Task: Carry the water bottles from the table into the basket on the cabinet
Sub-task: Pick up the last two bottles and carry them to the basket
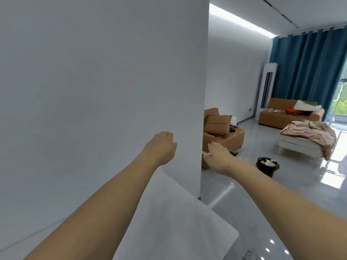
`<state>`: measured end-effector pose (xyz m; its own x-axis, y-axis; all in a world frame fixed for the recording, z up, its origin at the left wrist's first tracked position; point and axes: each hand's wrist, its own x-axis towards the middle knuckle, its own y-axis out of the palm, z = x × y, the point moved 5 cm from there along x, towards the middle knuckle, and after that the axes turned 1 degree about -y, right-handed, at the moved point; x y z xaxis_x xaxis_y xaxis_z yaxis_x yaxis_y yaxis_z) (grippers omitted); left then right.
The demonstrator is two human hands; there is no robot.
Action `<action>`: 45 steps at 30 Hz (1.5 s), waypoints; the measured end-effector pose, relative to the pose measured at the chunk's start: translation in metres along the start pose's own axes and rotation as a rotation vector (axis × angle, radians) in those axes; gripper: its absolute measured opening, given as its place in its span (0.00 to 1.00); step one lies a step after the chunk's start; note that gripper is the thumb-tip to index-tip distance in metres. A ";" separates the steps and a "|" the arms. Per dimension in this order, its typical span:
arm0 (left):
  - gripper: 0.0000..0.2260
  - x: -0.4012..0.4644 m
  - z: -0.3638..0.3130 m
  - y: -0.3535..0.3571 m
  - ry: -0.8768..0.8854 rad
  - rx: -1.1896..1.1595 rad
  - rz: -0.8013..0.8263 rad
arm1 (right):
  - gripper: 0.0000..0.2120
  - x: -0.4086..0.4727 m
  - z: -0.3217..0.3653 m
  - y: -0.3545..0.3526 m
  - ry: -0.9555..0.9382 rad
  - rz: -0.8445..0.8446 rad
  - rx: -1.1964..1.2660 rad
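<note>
Hands reach out mid-frame: left hand (163, 147) curled and empty, right hand (217, 156) pinching something small and pale, too blurry to name.

Single head-worn wide-angle view, facing forward and slightly down along both outstretched forearms. The white wall (93, 81) stands close and fills the left half; its outer corner runs down the middle. A white surface (169, 222) lies directly below, its right corner near the lower edge. Right of the wall corner the view reaches far across the room to blue curtains (304, 68). Straight lines bow toward the edges.
</note>
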<state>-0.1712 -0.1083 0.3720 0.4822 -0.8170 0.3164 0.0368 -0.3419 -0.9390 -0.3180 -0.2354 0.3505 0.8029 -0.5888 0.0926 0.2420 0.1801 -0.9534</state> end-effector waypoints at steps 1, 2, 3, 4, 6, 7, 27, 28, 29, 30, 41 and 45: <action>0.22 -0.009 0.023 -0.005 -0.057 0.016 -0.005 | 0.21 0.011 0.023 0.007 -0.061 0.012 0.010; 0.22 -0.020 0.046 -0.011 -0.115 0.033 -0.007 | 0.23 0.021 0.047 0.014 -0.120 0.028 0.024; 0.22 -0.031 0.069 -0.017 -0.173 0.049 -0.005 | 0.25 0.029 0.070 0.022 -0.173 0.050 0.038; 0.22 -0.044 0.090 -0.023 -0.230 0.065 -0.004 | 0.27 0.034 0.093 0.029 -0.220 0.075 0.047; 0.22 -0.074 0.132 -0.035 -0.356 0.095 -0.006 | 0.28 0.042 0.141 0.046 -0.327 0.117 0.062; 0.22 -0.088 0.149 -0.041 -0.411 0.103 -0.006 | 0.28 0.044 0.160 0.053 -0.371 0.127 0.067; 0.19 -0.119 0.281 -0.017 -0.707 0.117 0.027 | 0.26 0.122 0.281 0.139 -0.598 0.255 0.041; 0.19 -0.111 0.284 -0.011 -0.701 0.116 0.039 | 0.26 0.131 0.279 0.145 -0.596 0.267 0.036; 0.19 -0.101 0.289 -0.004 -0.699 0.118 0.050 | 0.26 0.143 0.278 0.150 -0.595 0.281 0.029; 0.19 -0.092 0.295 0.001 -0.703 0.120 0.057 | 0.26 0.155 0.278 0.156 -0.594 0.292 0.022; 0.22 -0.029 0.379 0.071 -0.876 0.079 0.124 | 0.27 0.284 0.290 0.255 -0.615 0.481 0.094; 0.23 -0.031 0.422 0.126 -0.965 -0.023 0.205 | 0.25 0.303 0.301 0.327 -0.568 0.600 0.154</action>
<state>0.1879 0.0703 0.1865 0.9849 -0.1358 -0.1076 -0.1395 -0.2533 -0.9573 0.1687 -0.1177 0.1538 0.9613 0.1203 -0.2479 -0.2752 0.4658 -0.8410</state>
